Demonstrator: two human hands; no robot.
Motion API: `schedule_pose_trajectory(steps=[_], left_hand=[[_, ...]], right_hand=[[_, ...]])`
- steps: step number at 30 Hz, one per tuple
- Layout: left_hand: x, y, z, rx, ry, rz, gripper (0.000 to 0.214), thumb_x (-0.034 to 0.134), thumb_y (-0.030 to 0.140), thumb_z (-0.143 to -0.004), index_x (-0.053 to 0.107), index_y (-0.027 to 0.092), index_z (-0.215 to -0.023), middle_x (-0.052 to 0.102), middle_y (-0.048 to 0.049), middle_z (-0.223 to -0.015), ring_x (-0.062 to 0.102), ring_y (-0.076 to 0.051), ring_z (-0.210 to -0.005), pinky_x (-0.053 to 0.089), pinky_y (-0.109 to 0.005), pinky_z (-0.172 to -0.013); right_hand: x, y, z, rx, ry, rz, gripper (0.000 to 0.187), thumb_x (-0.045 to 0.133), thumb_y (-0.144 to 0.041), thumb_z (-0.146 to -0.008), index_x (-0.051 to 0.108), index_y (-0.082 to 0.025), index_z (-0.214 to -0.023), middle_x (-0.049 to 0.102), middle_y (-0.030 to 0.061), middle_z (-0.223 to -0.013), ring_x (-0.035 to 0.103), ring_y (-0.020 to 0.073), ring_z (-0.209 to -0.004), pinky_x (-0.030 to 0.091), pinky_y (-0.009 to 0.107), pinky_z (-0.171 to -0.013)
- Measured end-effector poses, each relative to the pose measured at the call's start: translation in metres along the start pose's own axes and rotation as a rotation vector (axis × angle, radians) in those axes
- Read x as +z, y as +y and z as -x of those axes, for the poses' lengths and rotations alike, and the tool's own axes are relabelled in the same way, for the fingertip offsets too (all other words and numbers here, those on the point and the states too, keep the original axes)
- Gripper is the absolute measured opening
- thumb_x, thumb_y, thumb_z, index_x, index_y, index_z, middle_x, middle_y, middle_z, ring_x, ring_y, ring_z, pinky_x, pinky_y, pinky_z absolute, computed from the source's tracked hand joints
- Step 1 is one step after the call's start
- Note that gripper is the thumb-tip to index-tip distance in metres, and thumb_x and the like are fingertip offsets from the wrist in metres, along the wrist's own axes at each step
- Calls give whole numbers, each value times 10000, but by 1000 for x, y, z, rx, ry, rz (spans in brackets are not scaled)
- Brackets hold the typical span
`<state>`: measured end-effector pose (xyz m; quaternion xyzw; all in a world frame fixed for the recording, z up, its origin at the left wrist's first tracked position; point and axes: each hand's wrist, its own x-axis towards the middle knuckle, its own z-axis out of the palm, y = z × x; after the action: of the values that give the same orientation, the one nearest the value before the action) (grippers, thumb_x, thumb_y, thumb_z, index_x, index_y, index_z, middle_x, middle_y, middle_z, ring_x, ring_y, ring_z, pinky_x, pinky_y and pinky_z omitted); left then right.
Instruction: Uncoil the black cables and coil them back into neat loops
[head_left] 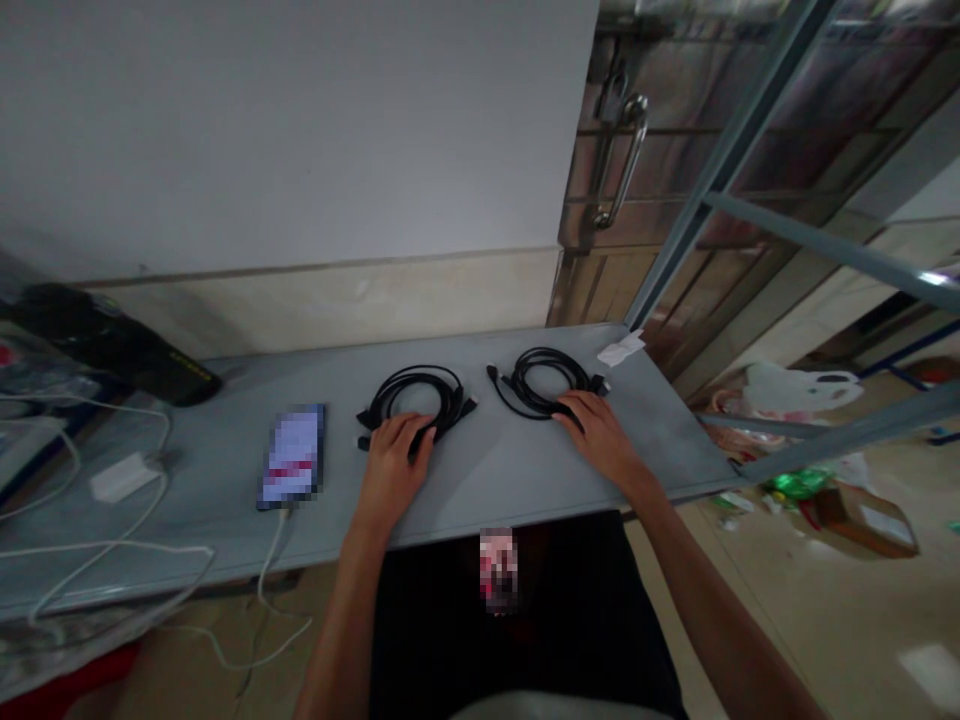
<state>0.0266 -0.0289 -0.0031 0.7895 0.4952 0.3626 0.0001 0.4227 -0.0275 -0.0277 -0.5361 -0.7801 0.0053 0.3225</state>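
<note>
Two coils of black cable lie side by side on the grey tabletop. The near edge of the left coil [451,405] is in the grasp of my left hand [394,462], thumb on the right and fingers over the top. Dark connector ends stick out on both sides of that coil. My right hand [600,435] pinches the lower right edge of the other coil [525,400]. One loose end of this cable, with a plug on it, points left towards the first coil. My fingertips partly hide both bundles.
A phone [294,455] with a white cable [274,560] lies left of my hands. Further left are a white adapter [124,478] and a black bottle [142,350]. Paper scrap [621,348] sits at the back right. A metal frame [697,210] rises beside the table [495,480].
</note>
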Motion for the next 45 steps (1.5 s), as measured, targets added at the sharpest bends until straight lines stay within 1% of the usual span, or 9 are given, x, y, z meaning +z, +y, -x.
schedule_pose_trajectory(steps=[6,15,22,28,31,34,39,42,45], left_hand=[[-1,2,-1,-34,-2,-10,276,554,407,-1155,733,257,-1301,775,-119,-1270,721,-327,-1237,554,-519,-1109],[-2,2,-2,-34,-2,4,257,555,387,-1149,737,251,-1269,778,-118,-1255,723,-316,-1214,556,-507,-1102],[0,-2,-1,-38,44,49,235,582,381,-1141,747,245,-1238,782,-113,-1237,727,-308,-1208,562,-499,-1105],[-2,0,-2,-59,42,89,240,584,404,-1135,756,249,-1200,789,-117,-1231,737,-310,-1205,567,-513,-1106],[-4,2,-2,-77,46,106,249,583,420,-1134,761,253,-1185,793,-118,-1222,742,-307,-1196,572,-511,-1103],[-4,1,-2,-80,59,122,260,587,426,-1132,769,248,-1185,799,-121,-1215,746,-310,-1190,579,-512,-1088],[-11,9,-4,-77,113,190,260,613,433,-1121,788,246,-1164,817,-116,-1176,758,-306,-1152,586,-509,-1080],[-19,39,-1,-136,124,333,281,628,473,-1118,795,246,-1116,830,-103,-1129,767,-296,-1113,594,-493,-1064],[-24,90,8,-244,36,571,348,626,539,-1115,816,248,-1138,836,-113,-1192,777,-298,-1138,608,-473,-1057]], right_hand=[[-4,-1,0,34,-6,-6,278,582,-395,-1146,755,-250,-1309,771,148,-1298,716,344,-1244,562,557,-1139],[-2,1,2,89,61,78,315,581,-508,-1147,731,-235,-1194,765,153,-1161,704,356,-1120,548,536,-1061],[-2,1,-6,142,115,-172,424,536,-611,-1138,742,-241,-1116,807,151,-1136,744,349,-1108,560,543,-1074],[-30,-8,-41,227,247,-247,511,459,-699,-1145,676,-238,-1102,809,99,-1013,745,269,-894,597,423,-860],[-58,-24,-63,268,370,-353,474,496,-695,-1141,613,-260,-992,726,16,-835,680,198,-751,565,343,-758],[-84,-51,-75,327,490,-660,435,624,-694,-1091,551,-282,-970,587,-58,-746,562,143,-580,491,295,-586],[-103,-109,-62,345,460,-1063,433,752,-652,-1036,508,-301,-964,456,-81,-758,388,98,-497,334,255,-448],[-95,-143,-40,414,377,-1126,423,728,-657,-1051,509,-303,-977,453,-72,-762,365,99,-513,298,252,-450],[-78,-172,-16,475,257,-1194,404,671,-677,-1077,513,-309,-1014,482,-67,-771,377,106,-521,319,251,-460]])
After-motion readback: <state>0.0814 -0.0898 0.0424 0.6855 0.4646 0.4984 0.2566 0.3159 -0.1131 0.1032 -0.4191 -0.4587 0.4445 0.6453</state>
